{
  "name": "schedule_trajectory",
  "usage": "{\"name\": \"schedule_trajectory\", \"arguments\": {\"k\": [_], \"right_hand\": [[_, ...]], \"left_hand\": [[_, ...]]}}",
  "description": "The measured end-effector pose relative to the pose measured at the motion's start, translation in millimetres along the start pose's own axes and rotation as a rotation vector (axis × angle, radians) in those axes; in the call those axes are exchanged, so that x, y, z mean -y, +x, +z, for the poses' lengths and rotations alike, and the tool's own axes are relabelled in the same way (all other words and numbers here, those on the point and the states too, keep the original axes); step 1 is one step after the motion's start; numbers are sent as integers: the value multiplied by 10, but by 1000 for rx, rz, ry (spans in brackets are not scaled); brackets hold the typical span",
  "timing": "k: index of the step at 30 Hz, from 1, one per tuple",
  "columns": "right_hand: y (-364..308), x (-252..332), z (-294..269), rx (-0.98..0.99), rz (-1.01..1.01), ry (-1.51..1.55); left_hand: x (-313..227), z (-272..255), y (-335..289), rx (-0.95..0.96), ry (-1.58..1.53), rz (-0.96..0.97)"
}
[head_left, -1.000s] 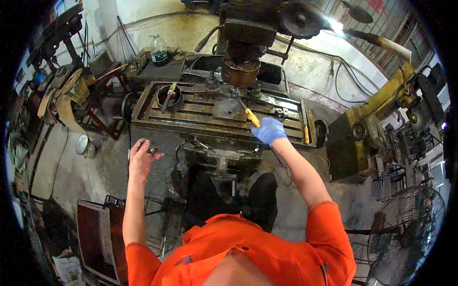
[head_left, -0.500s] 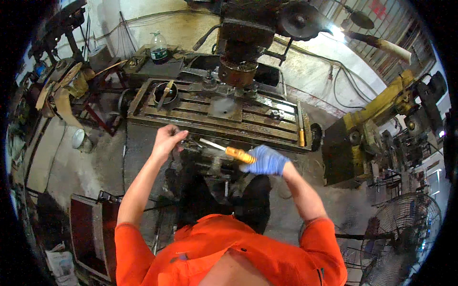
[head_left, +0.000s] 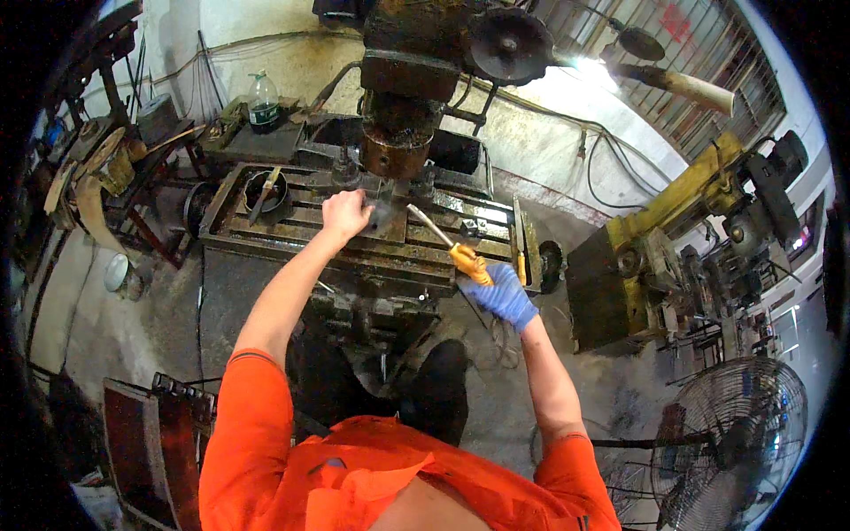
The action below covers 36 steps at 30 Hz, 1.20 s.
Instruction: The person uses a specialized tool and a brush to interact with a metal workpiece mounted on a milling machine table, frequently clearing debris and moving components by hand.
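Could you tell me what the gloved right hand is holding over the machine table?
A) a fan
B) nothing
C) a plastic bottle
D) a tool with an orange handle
D: the right hand, in a blue glove, grips a tool by its orange handle, the metal shaft pointing toward the table.

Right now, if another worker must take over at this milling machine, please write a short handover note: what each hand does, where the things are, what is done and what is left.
Left hand: bare, resting on the flat workpiece on the machine table, below the spindle head.
Right hand: in a blue glove, gripping the orange handle of a screwdriver; its tip points at the workpiece.
Nearby: a dark round bowl at the table's left end, a plastic bottle behind.
Done: workpiece sits on the table, tool in hand.
Left: whether the workpiece is clamped cannot be seen; check this.
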State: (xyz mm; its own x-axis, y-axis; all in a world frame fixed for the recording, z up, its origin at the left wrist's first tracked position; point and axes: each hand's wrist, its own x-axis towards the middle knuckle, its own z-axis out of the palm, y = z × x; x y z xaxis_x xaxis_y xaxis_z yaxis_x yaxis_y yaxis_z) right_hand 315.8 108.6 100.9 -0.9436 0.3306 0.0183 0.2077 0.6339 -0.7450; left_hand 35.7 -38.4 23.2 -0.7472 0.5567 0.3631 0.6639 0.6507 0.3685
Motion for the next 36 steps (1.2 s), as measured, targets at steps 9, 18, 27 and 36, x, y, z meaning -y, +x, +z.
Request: {"name": "schedule_trajectory", "arguments": {"k": [9, 18, 27, 36], "right_hand": [[414, -1202, 1051, -202, 88, 59], [-4, -1423, 1023, -123, 221, -96], [-307, -702, -231, -400, 185, 128], [150, 1592, -2421, -823, -978, 626]], "left_hand": [[109, -64, 21, 161, 60, 157], [-75, 360, 255, -13, -17, 244], [-115, 452, 302, -63, -36, -16], [-96, 376, 424, -11, -219, -64]]}}
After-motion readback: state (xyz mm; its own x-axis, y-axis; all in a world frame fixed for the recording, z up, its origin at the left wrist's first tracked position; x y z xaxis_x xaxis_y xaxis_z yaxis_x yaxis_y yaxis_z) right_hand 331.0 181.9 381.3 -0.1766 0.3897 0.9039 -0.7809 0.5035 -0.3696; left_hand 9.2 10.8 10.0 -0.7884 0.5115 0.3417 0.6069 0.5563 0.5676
